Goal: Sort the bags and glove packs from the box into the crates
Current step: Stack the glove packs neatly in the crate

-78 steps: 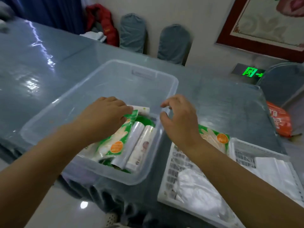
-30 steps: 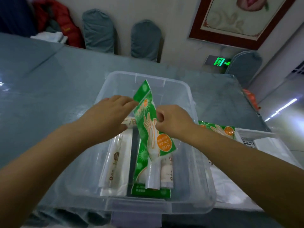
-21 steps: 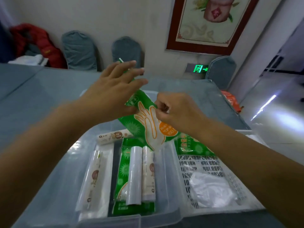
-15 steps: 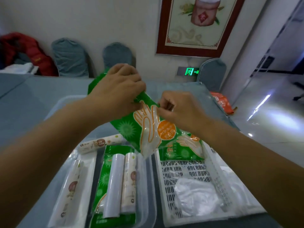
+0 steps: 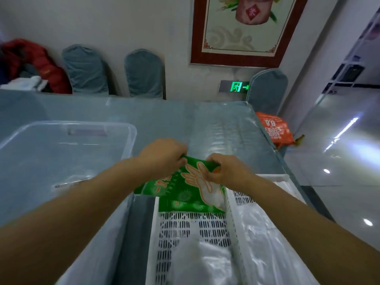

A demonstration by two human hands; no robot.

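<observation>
- Gripping a green plastic glove pack printed with an orange hand outline (image 5: 185, 182), the left hand (image 5: 164, 157) and the right hand (image 5: 228, 171) each curl their fingers over its far edge, left at the left corner, right at the right corner.
- The pack hangs tilted above the far end of a white slotted plastic crate (image 5: 193, 225), its lower left corner jutting out past the crate's left wall.
- A second green glove pack (image 5: 185, 206) lies flat in that crate directly below the held one; a crumpled clear plastic bag (image 5: 201, 262) lies at the crate's near end.
- A second white crate (image 5: 283, 177) stands touching the first on its right, with clear plastic bags (image 5: 265, 233) inside.
- A large translucent plastic storage box (image 5: 61, 130) sits to the left of the crates, the left forearm crossing over its right rim; its contents are hidden here.
- All three containers rest on a grey-blue desk under a glossy clear cover (image 5: 205, 124).
- Grey-covered chairs (image 5: 144, 75) line the wall behind, below a red-framed picture (image 5: 242, 29).
</observation>
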